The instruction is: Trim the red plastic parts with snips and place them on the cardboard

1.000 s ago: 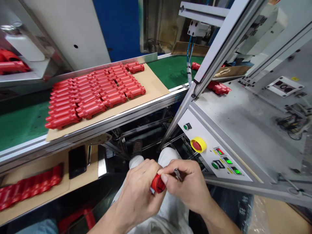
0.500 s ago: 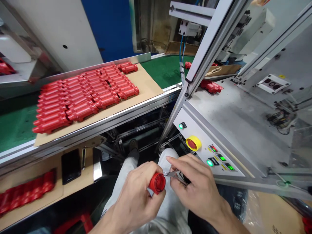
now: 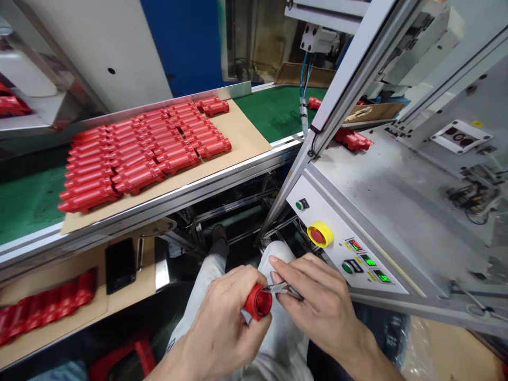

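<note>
My left hand (image 3: 224, 317) is closed around a red plastic tubular part (image 3: 259, 304), its hollow round end turned toward my right. In my right hand (image 3: 323, 307) is a pair of small metal nippers (image 3: 282, 288), gripped between thumb and fingers. The tips of the nippers touch the upper rim of the red part's open end. Most of the red part's length is hidden inside my left hand. Both hands are held over my lap, close together.
Rows of red parts (image 3: 146, 143) lie on cardboard (image 3: 254, 132) over a green conveyor (image 3: 273, 114). Below are a phone (image 3: 120, 265) and more red parts (image 3: 47, 307). A machine panel with an emergency stop button (image 3: 319, 234) stands at right, near my right hand.
The nippers' tips have shifted slightly and now meet the red part's rim, with more of the tool showing. The green button lights have gone dark. The view has shifted slightly.
</note>
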`<state>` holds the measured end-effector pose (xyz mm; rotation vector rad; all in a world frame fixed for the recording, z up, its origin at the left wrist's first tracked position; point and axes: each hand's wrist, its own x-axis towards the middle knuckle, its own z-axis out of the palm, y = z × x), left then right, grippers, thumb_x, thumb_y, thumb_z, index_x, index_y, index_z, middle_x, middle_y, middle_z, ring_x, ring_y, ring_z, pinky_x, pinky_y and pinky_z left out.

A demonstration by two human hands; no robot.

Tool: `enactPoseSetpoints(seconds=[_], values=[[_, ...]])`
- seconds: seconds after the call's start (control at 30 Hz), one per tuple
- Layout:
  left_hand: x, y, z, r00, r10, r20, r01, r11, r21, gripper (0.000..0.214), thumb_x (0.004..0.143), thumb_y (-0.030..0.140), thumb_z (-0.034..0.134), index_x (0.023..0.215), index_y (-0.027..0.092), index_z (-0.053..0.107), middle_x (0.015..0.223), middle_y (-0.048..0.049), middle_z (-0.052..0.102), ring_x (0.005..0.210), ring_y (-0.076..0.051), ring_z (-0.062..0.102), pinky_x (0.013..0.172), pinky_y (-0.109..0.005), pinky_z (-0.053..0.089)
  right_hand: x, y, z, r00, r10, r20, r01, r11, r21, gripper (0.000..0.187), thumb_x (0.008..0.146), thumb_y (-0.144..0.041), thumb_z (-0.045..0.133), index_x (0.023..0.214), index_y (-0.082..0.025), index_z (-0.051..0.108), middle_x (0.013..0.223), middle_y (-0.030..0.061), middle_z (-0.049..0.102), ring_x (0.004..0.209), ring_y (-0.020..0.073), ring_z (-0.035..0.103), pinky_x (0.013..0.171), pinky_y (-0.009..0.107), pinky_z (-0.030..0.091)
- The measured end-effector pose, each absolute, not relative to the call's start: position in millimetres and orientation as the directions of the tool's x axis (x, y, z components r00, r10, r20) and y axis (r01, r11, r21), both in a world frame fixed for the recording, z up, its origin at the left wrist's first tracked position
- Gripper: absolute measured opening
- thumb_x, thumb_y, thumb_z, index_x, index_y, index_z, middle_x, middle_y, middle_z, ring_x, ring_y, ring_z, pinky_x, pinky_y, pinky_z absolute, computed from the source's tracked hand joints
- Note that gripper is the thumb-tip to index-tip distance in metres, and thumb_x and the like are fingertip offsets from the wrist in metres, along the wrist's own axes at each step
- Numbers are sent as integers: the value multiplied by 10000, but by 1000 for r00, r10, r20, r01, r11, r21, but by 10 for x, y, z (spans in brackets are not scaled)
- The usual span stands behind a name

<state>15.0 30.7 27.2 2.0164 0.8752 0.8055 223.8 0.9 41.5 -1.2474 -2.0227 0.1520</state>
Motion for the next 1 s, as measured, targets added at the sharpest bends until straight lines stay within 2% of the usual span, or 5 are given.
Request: enactPoseSetpoints(seconds=[0.3,0.5,0.63,0.83,1.0], values=[[139,323,270,556,801,221,305,-444,842,205,802,70,566,825,244,462,720,55,511,650,-139,475,610,-294,359,2250,56,341,-268,821,505,693,528,-491,379,980,-61,724,1346,-153,757,921,53,814,797,184,680,756,340,565],[127,336,283,552,821,150,268,-345,900,203,777,62,526,834,251,477,715,58,530,633,-138,486,598,-294,372,2245,128,222,-28,999,15,280,23,-960,195,1001,-367,773,1013,-215,896,623,-11,712,561,120,618,553,243,483],[84,340,267,559,827,50,286,-249,925,201,779,59,537,842,250,526,743,42,595,654,-151,525,592,-295,399,2367,85,226,175,983,-55,183,-87,-979,271,995,-471,763,1016,-235,892,638,-16,657,614,122,586,591,239,475],[90,332,279,542,840,34,273,-215,938,224,777,48,545,870,252,551,769,39,603,681,-155,535,613,-292,413,2417,-43,409,-58,996,69,449,88,-889,326,1025,-265,686,1330,-278,800,1025,44,765,866,157,686,785,276,547],[79,300,233,556,831,-23,207,-112,972,226,840,66,588,954,262,593,826,16,616,731,-168,559,649,-293,468,2444,7,316,-102,994,-44,349,-6,-937,278,1038,-384,697,1245,-262,836,986,46,776,851,161,688,769,273,539]])
